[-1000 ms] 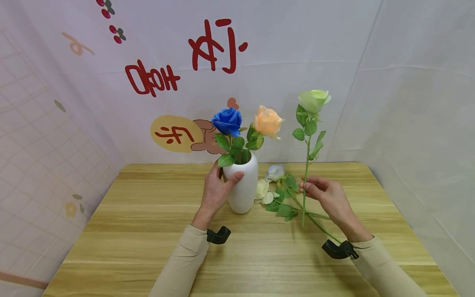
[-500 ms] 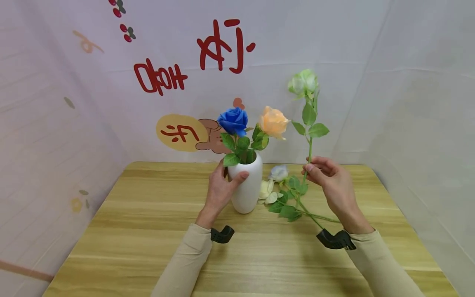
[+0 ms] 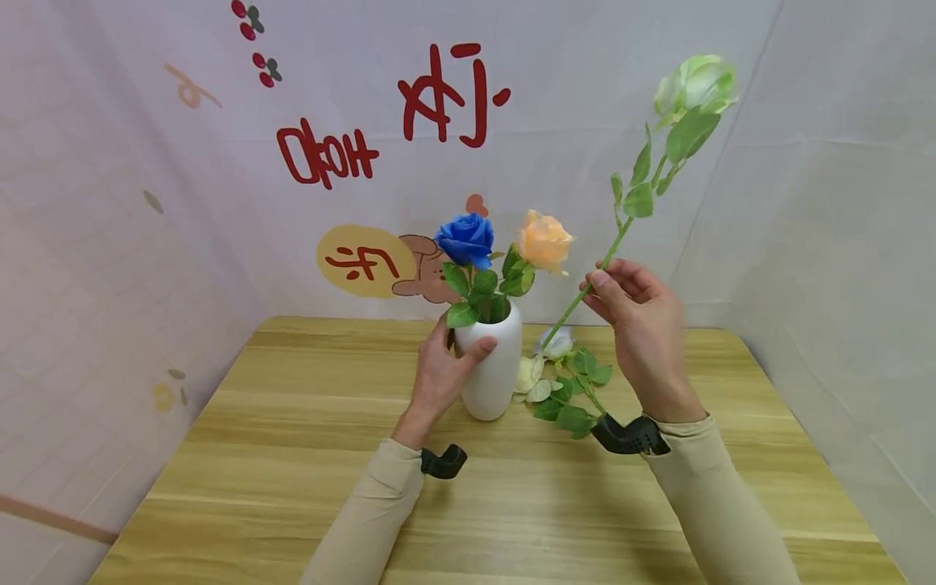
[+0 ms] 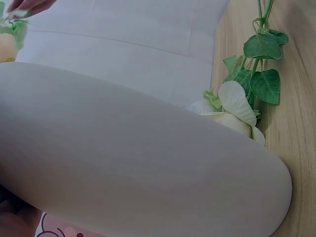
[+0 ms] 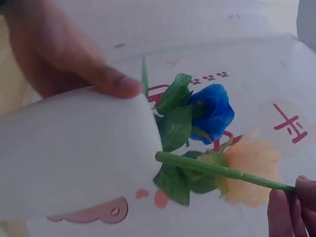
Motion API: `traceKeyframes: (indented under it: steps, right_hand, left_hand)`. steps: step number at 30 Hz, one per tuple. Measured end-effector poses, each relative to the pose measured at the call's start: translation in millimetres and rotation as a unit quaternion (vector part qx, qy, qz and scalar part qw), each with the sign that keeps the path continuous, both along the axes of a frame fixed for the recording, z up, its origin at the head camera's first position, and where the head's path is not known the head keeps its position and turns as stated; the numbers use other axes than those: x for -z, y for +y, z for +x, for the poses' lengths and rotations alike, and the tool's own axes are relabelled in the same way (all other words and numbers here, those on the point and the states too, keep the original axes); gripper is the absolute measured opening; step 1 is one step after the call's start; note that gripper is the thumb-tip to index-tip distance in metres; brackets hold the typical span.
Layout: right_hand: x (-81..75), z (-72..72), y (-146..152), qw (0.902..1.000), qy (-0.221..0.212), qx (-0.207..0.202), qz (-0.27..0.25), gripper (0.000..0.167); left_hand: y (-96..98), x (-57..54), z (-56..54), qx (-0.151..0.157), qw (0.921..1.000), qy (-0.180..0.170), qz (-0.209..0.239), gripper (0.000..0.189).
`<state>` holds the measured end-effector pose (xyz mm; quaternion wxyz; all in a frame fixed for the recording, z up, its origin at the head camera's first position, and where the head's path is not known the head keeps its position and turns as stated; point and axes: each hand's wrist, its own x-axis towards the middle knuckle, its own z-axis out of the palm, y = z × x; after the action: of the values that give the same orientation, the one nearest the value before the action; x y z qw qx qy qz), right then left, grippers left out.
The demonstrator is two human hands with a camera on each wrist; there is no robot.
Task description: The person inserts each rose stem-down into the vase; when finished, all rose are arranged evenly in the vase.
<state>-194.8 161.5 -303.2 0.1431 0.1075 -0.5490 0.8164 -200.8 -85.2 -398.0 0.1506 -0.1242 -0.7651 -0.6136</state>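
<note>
A white vase stands upright on the wooden table, and my left hand grips it near the rim, thumb across the front. In it are a blue rose and a peach rose with green leaves. My right hand pinches the stem of a pale green rose, held up to the right of the vase. That stem slants, bloom up and right, cut end down and left. In the right wrist view the stem's end overlaps the vase's mouth.
Beside the vase on the table lie a cream rose and a pale bluish-white rose, their leaves and stems reaching toward my right wrist. A printed white cloth hangs behind the table.
My right hand has lifted the pale green rose higher and tilted it, bringing its cut end leftward toward the vase. The left hand keeps its grip on the vase.
</note>
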Motion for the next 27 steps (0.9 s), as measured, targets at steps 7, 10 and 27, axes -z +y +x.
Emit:
traceKeyframes:
  steps: [7,10,27]
  right_hand:
    - [-10.0,-12.1,-26,0.9983,0.017,0.004,-0.055,0.018]
    - [-11.9,-14.7,-35,0.9981,0.019,0.010,-0.058,0.018]
    - [14.3,-14.6,-64,0.9830,0.053,0.054,0.167,0.021]
  left_hand:
    - [-0.5,2.0,0.5,0.002,1.0000,0.000,0.002,0.104]
    - [-0.6,2.5,0.9,0.002,1.0000,0.002,0.000,0.102]
    - [-0.1,1.9,1.5,0.000,1.0000,-0.001,-0.002,0.102]
